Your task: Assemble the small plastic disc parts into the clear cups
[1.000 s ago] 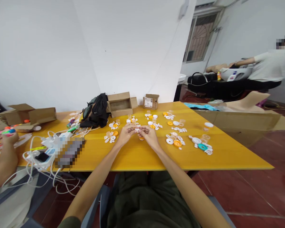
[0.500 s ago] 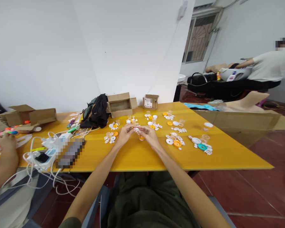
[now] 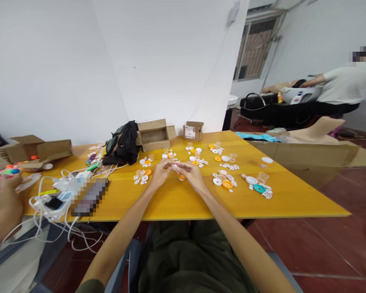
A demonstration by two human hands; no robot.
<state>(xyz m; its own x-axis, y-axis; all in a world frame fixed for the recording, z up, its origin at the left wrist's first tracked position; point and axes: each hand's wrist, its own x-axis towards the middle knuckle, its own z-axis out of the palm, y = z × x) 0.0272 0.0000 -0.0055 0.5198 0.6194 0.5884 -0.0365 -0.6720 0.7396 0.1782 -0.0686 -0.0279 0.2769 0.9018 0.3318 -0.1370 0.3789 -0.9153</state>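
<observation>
My left hand (image 3: 162, 171) and my right hand (image 3: 191, 173) meet above the middle of the yellow table, fingertips closed together on a small white plastic part (image 3: 175, 166). Its exact shape is mostly covered by my fingers. Just under my right hand, an orange round piece (image 3: 181, 177) rests on the table, partly hidden. Left of my hands lies a cluster with an orange ring (image 3: 148, 172) and white parts. To the right are a white ring (image 3: 217, 182), another orange ring (image 3: 227, 184) and white perforated pieces (image 3: 232, 179).
A teal ring (image 3: 260, 188) lies among white pieces and clear cups at the right. Cardboard boxes (image 3: 154, 136) and a black bag (image 3: 125, 142) stand at the back. A phone (image 3: 91, 197) and a power strip (image 3: 62, 203) with cables lie left, beside another person's hand (image 3: 10, 183).
My hands stay nearly in place, both still on the white part, with slight finger movement. At the far left, the other person's hand has lifted a little.
</observation>
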